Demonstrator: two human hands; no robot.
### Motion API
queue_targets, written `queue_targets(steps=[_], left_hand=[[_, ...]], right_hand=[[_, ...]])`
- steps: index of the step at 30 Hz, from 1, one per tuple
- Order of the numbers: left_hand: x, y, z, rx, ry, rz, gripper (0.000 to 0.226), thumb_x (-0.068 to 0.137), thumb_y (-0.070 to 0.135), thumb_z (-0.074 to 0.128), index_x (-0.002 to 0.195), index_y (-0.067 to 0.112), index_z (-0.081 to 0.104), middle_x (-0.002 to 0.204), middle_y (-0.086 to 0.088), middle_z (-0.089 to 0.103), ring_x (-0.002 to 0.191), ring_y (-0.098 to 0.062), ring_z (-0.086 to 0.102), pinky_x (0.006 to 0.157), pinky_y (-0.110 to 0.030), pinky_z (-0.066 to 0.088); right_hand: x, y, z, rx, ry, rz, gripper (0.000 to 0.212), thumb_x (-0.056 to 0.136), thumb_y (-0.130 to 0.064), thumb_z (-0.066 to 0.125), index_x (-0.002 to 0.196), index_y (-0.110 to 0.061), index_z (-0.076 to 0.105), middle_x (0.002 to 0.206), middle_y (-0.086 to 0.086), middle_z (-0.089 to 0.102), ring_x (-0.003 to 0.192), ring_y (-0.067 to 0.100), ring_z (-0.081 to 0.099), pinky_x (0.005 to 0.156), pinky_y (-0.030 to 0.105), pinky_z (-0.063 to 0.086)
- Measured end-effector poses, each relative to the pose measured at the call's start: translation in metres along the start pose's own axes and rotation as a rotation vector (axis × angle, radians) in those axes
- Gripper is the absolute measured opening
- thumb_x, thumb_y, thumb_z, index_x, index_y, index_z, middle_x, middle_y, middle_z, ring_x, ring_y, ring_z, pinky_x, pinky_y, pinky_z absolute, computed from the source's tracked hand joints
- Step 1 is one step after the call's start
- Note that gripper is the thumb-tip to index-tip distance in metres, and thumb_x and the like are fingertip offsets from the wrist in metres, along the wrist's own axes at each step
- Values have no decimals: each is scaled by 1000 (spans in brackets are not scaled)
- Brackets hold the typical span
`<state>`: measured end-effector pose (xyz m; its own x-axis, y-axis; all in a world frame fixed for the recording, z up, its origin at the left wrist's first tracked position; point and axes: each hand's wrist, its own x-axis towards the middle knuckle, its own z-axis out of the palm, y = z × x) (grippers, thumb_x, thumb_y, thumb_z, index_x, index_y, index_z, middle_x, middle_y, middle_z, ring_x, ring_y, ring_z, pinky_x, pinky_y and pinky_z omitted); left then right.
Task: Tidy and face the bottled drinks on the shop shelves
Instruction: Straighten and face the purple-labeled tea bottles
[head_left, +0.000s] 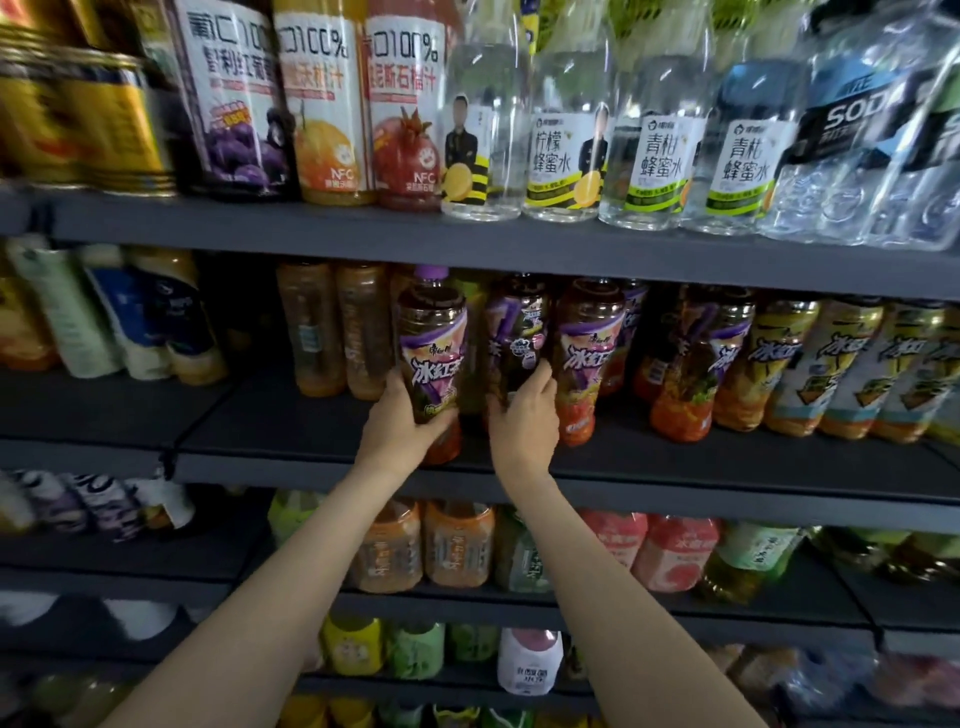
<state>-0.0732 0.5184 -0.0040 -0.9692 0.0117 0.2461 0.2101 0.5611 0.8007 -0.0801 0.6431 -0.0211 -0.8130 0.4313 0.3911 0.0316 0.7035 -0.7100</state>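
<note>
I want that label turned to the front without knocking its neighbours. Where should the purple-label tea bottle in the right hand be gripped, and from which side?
Probably by its lower body, from the front, as the right hand grips it now. The purple-label tea bottle stands upright with the red-label bottle tight beside it and the shelf above close over its cap.

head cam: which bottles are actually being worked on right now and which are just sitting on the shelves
In hand:
left hand gripping a purple-label tea bottle
right hand gripping the darker tea bottle beside it

Just shelved:
juice bottles and honey water bottles above
orange-capped drinks below
</note>
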Motion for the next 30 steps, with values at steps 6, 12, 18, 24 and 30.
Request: queue_targets(steps=[6,12,18,24,30], left_hand=[[-1,2,-3,-35,-20,-58,72,84,30,68,141,15,26,137,-9,47,127,-29,45,100,-38,37],[-6,12,6,-79,-63,81,66,79,28,73,134,18,39,131,-2,53,123,-22,48,98,-30,37],[-11,32,31,-81,-180,143,65,79,26,73,134,17,39,131,-1,53,122,-20,48,92,-22,35],[-13,37,42,-43,-181,148,72,77,32,74,137,17,35,135,-1,49,125,-19,46,95,-23,36],[-12,39,38,77,-154,185,67,71,37,79,127,15,51,125,-3,59,116,-20,54,96,-33,44]], right_hand=[[-29,12,-38,152,-49,-82,63,86,-18,68,137,-7,33,122,5,52,90,10,55,74,23,44],[-44,57,-84,198,184,-1,63,86,-10,67,138,-2,35,126,10,53,102,15,52,80,18,36],[-5,80,-111,65,172,96,61,90,-13,62,141,-3,31,136,15,44,113,28,52,85,32,40],[42,83,-100,-287,95,125,48,91,-30,61,127,-2,47,130,14,46,116,33,51,77,40,45],[61,85,-79,-351,77,128,29,95,-9,51,122,3,46,125,20,51,110,38,55,81,42,47]])
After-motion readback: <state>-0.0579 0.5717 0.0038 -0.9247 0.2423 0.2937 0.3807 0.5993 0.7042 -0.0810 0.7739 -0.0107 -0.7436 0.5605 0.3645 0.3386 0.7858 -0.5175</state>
